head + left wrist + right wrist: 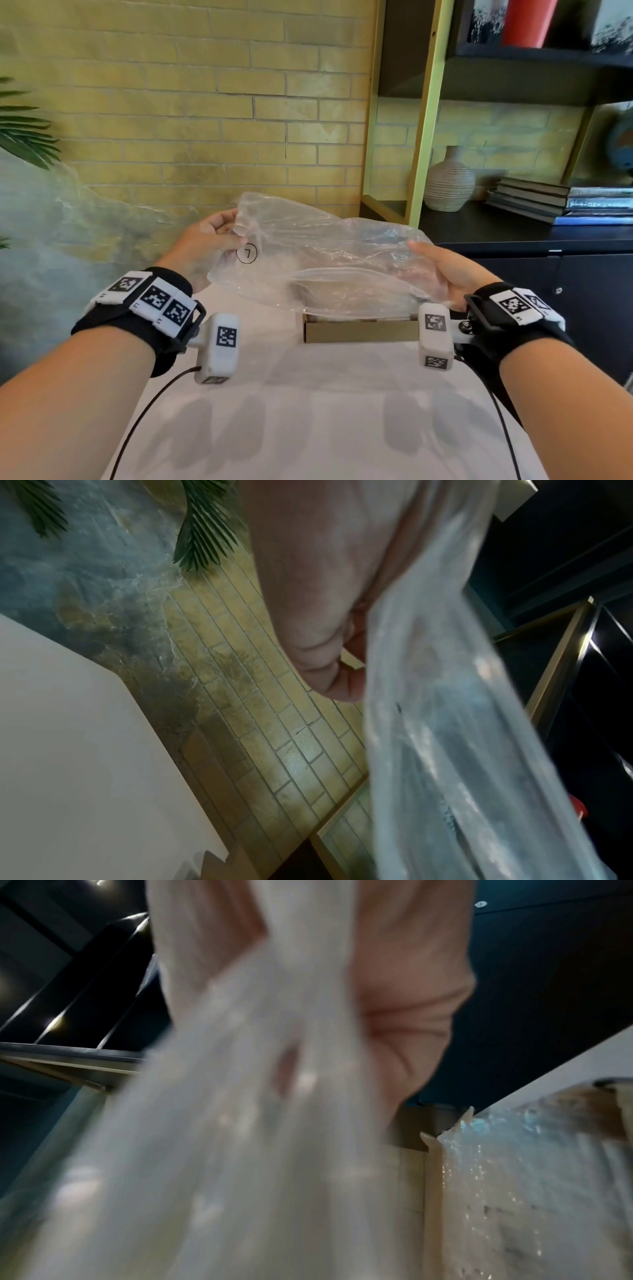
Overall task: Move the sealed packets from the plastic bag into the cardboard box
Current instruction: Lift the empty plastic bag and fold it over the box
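Observation:
A clear, crumpled plastic bag hangs in the air above the table, stretched between both hands. My left hand pinches its left end, and my right hand grips its right end. Under the bag sits a low cardboard box, mostly covered by the plastic. A shiny sealed packet lies in the box, seen in the right wrist view. In the left wrist view my left fingers curl against the bag. The right wrist view shows blurred plastic bunched in my right palm.
The white table runs from me to a yellow brick wall. A dark shelf unit stands at the right with a ribbed vase and stacked books. Palm leaves hang at the left.

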`<state>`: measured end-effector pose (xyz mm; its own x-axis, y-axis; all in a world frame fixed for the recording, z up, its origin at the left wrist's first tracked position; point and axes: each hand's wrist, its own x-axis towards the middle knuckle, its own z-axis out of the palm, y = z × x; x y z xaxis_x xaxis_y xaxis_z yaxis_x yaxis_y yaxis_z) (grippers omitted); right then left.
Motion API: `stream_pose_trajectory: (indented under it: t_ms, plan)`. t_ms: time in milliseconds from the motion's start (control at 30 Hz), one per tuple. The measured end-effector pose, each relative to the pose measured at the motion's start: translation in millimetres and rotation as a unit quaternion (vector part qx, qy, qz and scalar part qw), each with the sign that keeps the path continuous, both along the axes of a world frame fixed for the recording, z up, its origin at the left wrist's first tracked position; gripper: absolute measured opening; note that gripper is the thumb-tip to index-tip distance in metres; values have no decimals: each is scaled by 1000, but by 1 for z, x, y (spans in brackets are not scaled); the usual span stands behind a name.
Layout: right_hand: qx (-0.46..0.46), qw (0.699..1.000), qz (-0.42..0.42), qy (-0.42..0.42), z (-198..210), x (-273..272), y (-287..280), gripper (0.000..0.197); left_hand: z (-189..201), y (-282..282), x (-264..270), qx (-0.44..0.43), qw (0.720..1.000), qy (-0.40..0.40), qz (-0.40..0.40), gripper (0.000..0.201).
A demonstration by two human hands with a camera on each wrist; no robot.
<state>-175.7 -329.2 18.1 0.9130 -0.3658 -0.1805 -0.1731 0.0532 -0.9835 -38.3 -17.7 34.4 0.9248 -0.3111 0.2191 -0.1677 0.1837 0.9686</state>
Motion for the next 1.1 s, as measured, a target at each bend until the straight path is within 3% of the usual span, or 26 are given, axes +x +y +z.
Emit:
stream_pose_trajectory:
  t_ms: [100, 233, 300, 367, 433, 500, 600, 733, 833, 1033, 1100]
  plan:
    - [37, 998, 27, -53, -2, -1, -5, 40, 3, 1, -1, -9, 1000, 7, 11, 41]
    - [-2, 990, -3, -139, 1, 0, -2, 29, 6, 2, -4, 32, 999, -10, 23, 50]
    - [16, 983, -36, -179, 5, -2, 2, 36, 8, 0, -6, 36, 999, -7, -1, 53]
    - [68, 978, -16, -198, 6, -3, 1, 33, 12, 0, -11, 40, 999, -3, -15, 42]
    - [65, 981, -6, -183, 7, -5, 0, 18, 12, 3, -12, 47, 998, 4, -32, 33]
    - [34, 983, 10, -179, 7, -6, -4, 32, 10, 8, -13, 71, 993, 2, -99, 13]
    - [14, 987, 3, -163, 6, -5, -7, 65, 7, 11, -12, 120, 983, 26, -139, 61]
    - [-33, 983, 8, -179, 9, 0, -5, 24, 2, 2, -15, 172, 985, 9, -27, 7]
    - [-40, 980, 10, -196, 11, 0, -3, 32, 1, -1, -11, 144, 990, 7, 7, 8]
    - [-24, 976, -54, -212, 14, -5, 5, 35, 8, -1, -11, 74, 995, 57, -29, 39]
    - [-1, 978, -45, -204, 14, -7, 0, 28, 9, 2, -15, 75, 993, 78, -39, 25]
